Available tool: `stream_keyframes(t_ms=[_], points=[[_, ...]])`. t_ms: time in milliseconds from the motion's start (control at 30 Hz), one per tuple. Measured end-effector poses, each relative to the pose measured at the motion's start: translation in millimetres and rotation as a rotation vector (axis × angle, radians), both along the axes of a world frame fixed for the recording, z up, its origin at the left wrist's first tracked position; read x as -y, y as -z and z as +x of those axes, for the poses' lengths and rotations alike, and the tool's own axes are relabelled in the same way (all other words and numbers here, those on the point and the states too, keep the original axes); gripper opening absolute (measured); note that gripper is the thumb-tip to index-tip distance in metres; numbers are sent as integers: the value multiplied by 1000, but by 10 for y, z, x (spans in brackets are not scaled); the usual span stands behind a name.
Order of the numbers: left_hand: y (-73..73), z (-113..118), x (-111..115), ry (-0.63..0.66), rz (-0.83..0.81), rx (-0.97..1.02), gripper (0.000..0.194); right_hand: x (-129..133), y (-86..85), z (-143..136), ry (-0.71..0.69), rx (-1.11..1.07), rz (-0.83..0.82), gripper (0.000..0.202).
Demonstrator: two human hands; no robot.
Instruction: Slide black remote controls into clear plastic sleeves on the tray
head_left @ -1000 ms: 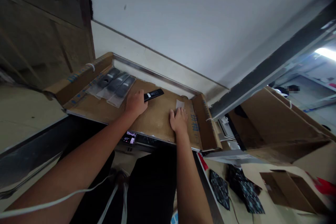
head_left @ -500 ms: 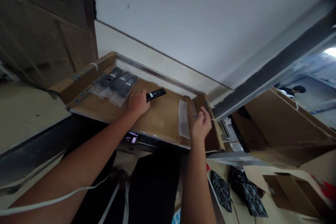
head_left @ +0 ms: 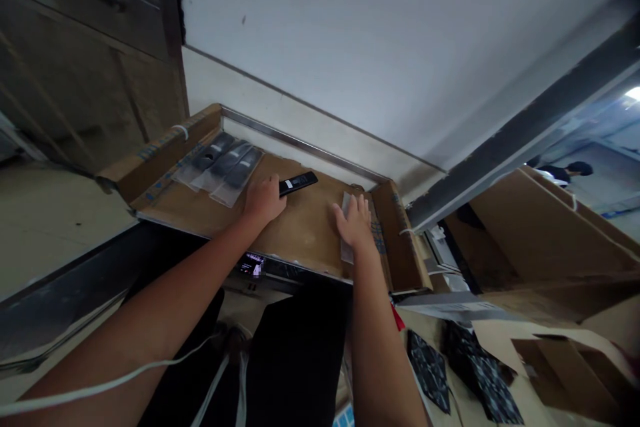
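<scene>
My left hand [head_left: 264,200] is closed around one end of a black, flat, elongated device [head_left: 299,183] with a small white label, held over the cardboard-lined tray [head_left: 295,233]. At the tray's right side, my right hand [head_left: 356,221] lies with fingers spread over a translucent plastic sleeve [head_left: 346,252], covering much of it. Several dark items in clear sleeves [head_left: 235,170] lie side by side at the tray's left end.
Cardboard side walls [head_left: 400,240] stand at both ends of the tray. A lit screen [head_left: 251,264] shows below its front edge. To the right are a large carton [head_left: 545,233], dark patterned pouches [head_left: 427,370] and a person [head_left: 567,172] farther back.
My right hand has moved left from beside the right wall onto the plastic sleeve, and its fingers have spread. My left hand keeps the black device in nearly the same place.
</scene>
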State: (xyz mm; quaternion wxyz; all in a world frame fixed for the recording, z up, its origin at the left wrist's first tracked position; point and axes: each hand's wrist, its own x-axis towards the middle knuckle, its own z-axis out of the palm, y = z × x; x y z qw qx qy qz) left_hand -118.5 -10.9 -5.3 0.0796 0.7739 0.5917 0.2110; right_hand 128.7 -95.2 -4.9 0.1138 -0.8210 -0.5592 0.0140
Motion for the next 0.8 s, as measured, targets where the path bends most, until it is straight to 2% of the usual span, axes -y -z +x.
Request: stream_keyframes(t_ms=[133,300,600,800], points=[[4,-2,0,8,12,12,30,-306,115,58,4,-3,-90,82],[17,-4,-8,7,-8,19,28,-374,257,109,13,41,-113,86],[28,-10,-13,21,13,36,27,-376,227,133,-2,48,-149,88],[33,-11,-18,22,5,50,29,-377,188,268,-11,79,-195,83]])
